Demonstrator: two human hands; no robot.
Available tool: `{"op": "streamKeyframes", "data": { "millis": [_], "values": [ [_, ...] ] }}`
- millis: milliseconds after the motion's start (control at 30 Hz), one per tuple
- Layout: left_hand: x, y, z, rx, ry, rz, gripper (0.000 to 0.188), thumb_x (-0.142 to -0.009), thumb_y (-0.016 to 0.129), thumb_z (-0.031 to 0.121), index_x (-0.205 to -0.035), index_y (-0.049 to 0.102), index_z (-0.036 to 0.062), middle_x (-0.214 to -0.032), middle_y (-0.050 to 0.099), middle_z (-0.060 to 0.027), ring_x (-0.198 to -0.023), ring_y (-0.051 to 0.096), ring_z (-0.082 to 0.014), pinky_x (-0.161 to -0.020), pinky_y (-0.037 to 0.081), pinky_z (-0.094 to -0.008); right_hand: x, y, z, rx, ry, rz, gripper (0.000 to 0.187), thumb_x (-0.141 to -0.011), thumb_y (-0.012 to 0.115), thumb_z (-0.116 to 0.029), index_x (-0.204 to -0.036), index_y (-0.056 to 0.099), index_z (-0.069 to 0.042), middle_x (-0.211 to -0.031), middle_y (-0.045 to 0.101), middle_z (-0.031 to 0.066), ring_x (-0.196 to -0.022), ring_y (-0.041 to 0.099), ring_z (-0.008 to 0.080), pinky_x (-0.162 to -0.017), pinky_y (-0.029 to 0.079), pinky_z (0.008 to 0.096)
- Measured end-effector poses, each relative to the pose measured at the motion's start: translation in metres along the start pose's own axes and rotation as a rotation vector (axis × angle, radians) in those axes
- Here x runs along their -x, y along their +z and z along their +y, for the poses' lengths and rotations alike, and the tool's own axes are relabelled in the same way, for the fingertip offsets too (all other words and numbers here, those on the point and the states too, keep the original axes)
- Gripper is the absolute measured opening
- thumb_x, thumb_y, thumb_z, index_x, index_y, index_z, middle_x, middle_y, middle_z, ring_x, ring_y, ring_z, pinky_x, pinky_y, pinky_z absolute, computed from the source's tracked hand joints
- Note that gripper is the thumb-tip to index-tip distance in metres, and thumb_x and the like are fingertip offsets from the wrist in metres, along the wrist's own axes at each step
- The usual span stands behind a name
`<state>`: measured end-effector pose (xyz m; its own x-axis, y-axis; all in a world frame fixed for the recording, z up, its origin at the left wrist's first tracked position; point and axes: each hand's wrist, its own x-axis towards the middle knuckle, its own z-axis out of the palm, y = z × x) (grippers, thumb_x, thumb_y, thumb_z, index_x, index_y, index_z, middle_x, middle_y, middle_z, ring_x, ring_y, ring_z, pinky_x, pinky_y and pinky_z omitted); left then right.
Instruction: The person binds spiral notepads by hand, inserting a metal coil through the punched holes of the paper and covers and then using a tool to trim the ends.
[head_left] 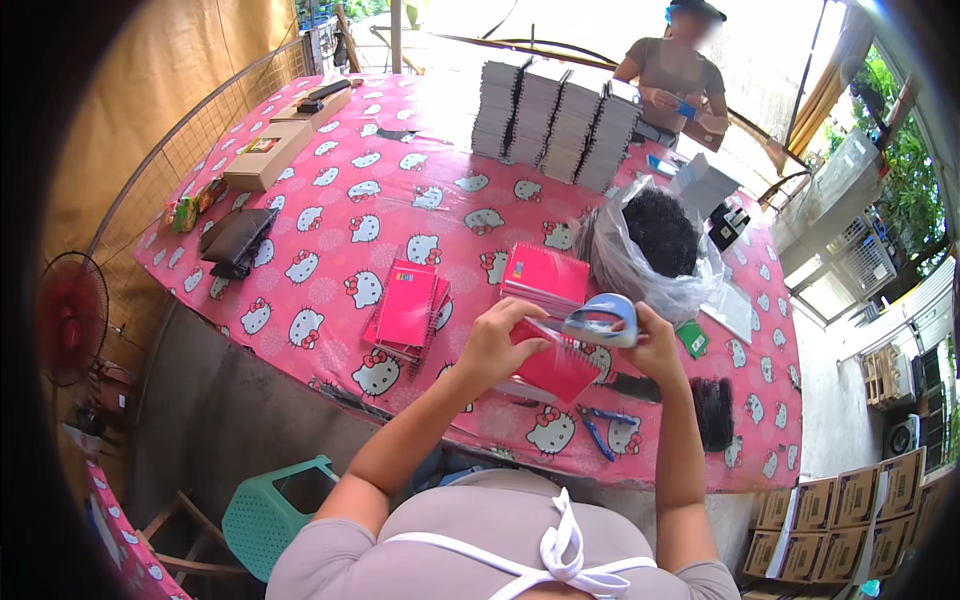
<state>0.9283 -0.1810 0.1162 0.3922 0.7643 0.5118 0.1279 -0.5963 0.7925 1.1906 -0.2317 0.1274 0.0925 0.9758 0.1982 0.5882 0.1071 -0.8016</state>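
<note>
Both hands on notebook w/ tape dispenser

I see L hand (492, 343) gripping a pink spiral notebook (556, 367) just above the table (330, 215) edge. R hand (655, 345) is closed round a blue tape dispenser (601, 320) touching notebook's top. Pink stacks (408, 310) to the left, blue pliers (605, 428) just below, clear bag (640, 250) behind.

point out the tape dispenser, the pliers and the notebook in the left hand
tape dispenser (601, 320), head view, on its blue rounded body in the right hand (655, 345)
pliers (601, 431), head view, on the blue handles lying on the table
pink notebook (556, 368), head view, on its cover beside the left hand (497, 343)
</note>
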Motion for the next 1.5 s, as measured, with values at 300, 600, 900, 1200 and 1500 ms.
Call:
{"op": "streamKeyframes", "data": {
  "millis": [300, 600, 900, 1200, 1500],
  "values": [
    [0.013, 0.004, -0.005, 0.304, -0.078, -0.05, 0.029, -0.075, 0.07, -0.008, -0.099, 0.059, 0.003, -0.094, 0.061, -0.002, -0.089, 0.056, -0.0074, -0.076, 0.046, -0.0233, 0.005, -0.004, -0.032, -0.321, 0.055, -0.187, 0.028, -0.064, 0.065, 0.007, -0.089, 0.057, -0.001, -0.081, 0.062, 0.0037, -0.075, 0.056, 0.0093, -0.062, 0.048, 0.0238],
    [0.01, 0.012, -0.033, 0.379, -0.115, -0.112, 0.03, -0.077, 0.066, -0.011, -0.101, 0.055, 0.0038, -0.094, 0.056, -0.0013, -0.09, 0.054, -0.0079, -0.083, 0.044, -0.0231, -0.001, -0.002, -0.019, -0.295, -0.029, -0.163, 0.035, -0.064, 0.071, 0.004, -0.096, 0.059, 0.0, -0.086, 0.065, 0.0042, -0.077, 0.057, 0.0064, -0.066, 0.05, 0.0239],
    [0.011, 0.02, -0.033, 0.566, -0.117, -0.091, 0.031, -0.079, 0.062, -0.013, -0.104, 0.053, 0.0032, -0.1, 0.054, -0.0023, -0.096, 0.053, -0.0098, -0.088, 0.043, -0.0241, -0.001, 0.006, -0.001, -0.344, 0.016, -0.199, 0.031, -0.062, 0.068, 0.007, -0.09, 0.058, -0.002, -0.081, 0.062, 0.0018, -0.078, 0.055, 0.0064, -0.069, 0.047, 0.0239],
    [0.01, 0.017, -0.037, 0.73, -0.319, 0.027, 0.034, -0.083, 0.061, -0.009, -0.114, 0.06, 0.0044, -0.1, 0.062, -0.0018, -0.097, 0.057, -0.0091, -0.087, 0.045, -0.0237, -0.019, 0.012, -0.013, -0.125, -0.039, -0.182, 0.034, -0.06, 0.07, 0.006, -0.09, 0.057, -0.002, -0.083, 0.06, 0.0, -0.079, 0.052, 0.0065, -0.072, 0.047, 0.0258],
    [0.012, 0.007, -0.038, 0.691, -0.346, -0.002, 0.027, -0.083, 0.063, -0.006, -0.108, 0.066, 0.0029, -0.095, 0.065, -0.002, -0.094, 0.059, -0.0082, -0.085, 0.047, -0.0223, -0.009, 0.022, 0.013, 0.024, -0.015, 0.059, 0.036, -0.062, 0.07, -0.002, -0.096, 0.057, -0.002, -0.079, 0.06, 0.0138, -0.076, 0.061, 0.0185, -0.07, 0.048, 0.032]
  ]
}}
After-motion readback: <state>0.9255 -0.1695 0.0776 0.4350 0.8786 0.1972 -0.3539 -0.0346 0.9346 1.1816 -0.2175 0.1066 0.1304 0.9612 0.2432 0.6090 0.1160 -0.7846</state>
